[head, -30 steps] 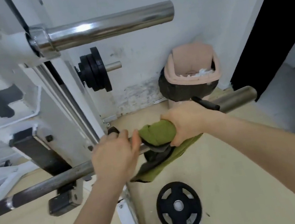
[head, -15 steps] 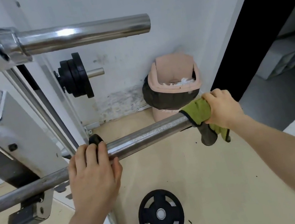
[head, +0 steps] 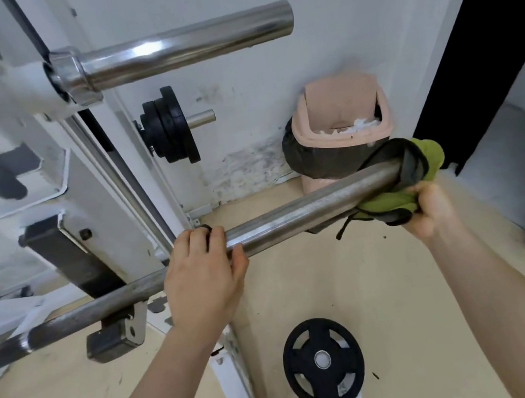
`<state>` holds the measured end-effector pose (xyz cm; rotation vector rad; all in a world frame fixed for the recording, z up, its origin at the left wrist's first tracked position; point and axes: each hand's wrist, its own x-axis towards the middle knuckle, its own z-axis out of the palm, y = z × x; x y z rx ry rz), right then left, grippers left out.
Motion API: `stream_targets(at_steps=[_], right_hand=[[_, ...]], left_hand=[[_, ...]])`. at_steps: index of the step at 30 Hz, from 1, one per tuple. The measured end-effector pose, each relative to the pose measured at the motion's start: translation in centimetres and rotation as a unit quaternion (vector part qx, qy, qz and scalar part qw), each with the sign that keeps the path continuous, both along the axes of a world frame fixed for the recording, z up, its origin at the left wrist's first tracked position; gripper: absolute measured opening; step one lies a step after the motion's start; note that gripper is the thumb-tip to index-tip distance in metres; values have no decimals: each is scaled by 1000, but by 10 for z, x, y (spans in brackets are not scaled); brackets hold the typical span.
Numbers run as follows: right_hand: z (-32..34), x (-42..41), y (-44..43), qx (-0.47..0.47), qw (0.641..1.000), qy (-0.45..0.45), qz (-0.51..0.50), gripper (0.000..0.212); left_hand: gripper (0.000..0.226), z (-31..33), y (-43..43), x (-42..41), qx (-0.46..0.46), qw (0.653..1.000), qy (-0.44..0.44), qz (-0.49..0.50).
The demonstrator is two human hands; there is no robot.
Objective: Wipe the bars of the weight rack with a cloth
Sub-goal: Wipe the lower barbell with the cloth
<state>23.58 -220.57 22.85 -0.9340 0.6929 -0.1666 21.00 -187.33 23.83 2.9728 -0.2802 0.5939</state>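
Green cloth (head: 429, 155) capping bar (head: 308, 209) end, right hand (head: 431, 209) gripping it; left hand (head: 201, 275) clasping bar near rack (head: 97, 198).

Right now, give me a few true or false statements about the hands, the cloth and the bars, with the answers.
1. The left hand grips the lower bar. True.
2. The green cloth sits at the middle of the lower bar. False: it covers the bar's far end.
3. The right hand holds the green cloth. True.
4. The pink bin is empty. False: white scraps show inside.
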Motion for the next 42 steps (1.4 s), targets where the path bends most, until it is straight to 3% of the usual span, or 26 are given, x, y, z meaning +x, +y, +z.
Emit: stream_targets(at_steps=[4,5,6,8,10,13,16,18,21,25,31,33,37,40,42], right_hand=[[13,-15,12,13,999,37,-31,25],[17,-18,13,-20,999,44,-25,24],[22,-21,12,-102,993,61,-5,24],[32,-29,-1,-326,940,90,39,25],[45,-45,-26,-390,918,66,-17,29],[58,-64,-65,-174,966,-42,-186,30],[36,-59,-52,12,996,-49,-78,8],[22,-40,-20,59,997,-24,-49,34],[22,-18,34,119,990,-51,-56,22],[9,-27,109,151,987,-52,28,22],[-4,-45,212,214,960,-24,180,35],[1,-57,233,186,957,-17,221,23],[8,-66,225,141,968,-26,204,33],[17,-59,227,199,966,-3,164,29],[24,-59,251,176,973,27,149,24]], left_hand=[[34,10,5,12,30,998,51,5],[39,14,5,17,30,997,72,5],[45,17,5,25,23,995,95,7],[57,22,7,44,8,988,152,16],[61,25,9,57,8,978,208,18],[58,27,12,67,15,969,247,11],[55,31,10,67,12,962,271,9],[55,33,10,70,6,959,284,13],[58,30,10,68,-2,960,278,20],[59,29,7,53,9,980,198,28],[46,23,8,26,17,995,92,-42],[42,19,10,15,2,995,88,-43],[50,22,21,-2,33,993,70,-93],[47,35,38,-9,-30,986,94,-135],[45,43,57,-15,-78,983,112,-121]])
